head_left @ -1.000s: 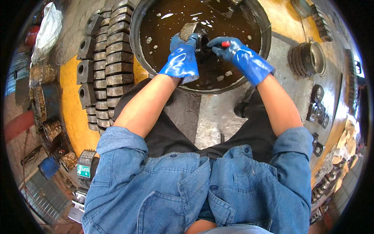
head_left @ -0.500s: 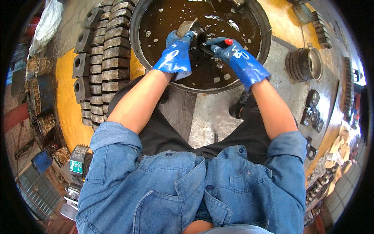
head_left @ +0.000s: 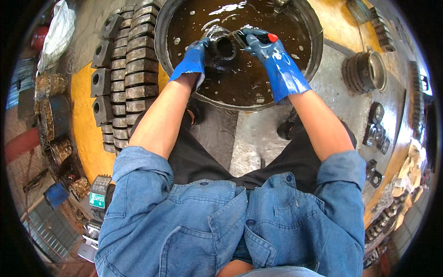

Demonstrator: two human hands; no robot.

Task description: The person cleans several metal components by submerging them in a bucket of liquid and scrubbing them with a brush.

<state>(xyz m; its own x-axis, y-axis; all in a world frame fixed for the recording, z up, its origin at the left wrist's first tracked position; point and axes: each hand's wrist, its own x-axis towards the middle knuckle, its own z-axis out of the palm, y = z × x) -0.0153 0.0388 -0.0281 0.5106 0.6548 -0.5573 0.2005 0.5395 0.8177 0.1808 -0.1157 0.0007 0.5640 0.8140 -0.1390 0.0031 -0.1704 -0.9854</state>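
My left hand [head_left: 195, 53], in a blue rubber glove, grips a wet metal block [head_left: 214, 38] with a round bore. The block sits low at the brown liquid, its bore turned up toward me. My right hand [head_left: 259, 45], gloved the same way, is closed round a dark tool with a red end [head_left: 272, 38]. The tool's dark front part [head_left: 238, 39] reaches the block's right side; whether it is a brush cannot be made out. Both hands are over a wide round basin [head_left: 315, 55] of brown liquid with pale bits floating on it.
Rows of stacked metal blocks [head_left: 140, 67] stand left of the basin, several with round bores [head_left: 102, 83]. To the right are a stack of metal rings [head_left: 359, 73] and small bored parts [head_left: 377, 127] on a grey plate. A clear plastic bag [head_left: 57, 34] lies at the far left.
The metal block has turned and lowered toward the liquid, so its bore now faces up. My left hand has shifted left and down; my right hand has moved slightly up with the tool.
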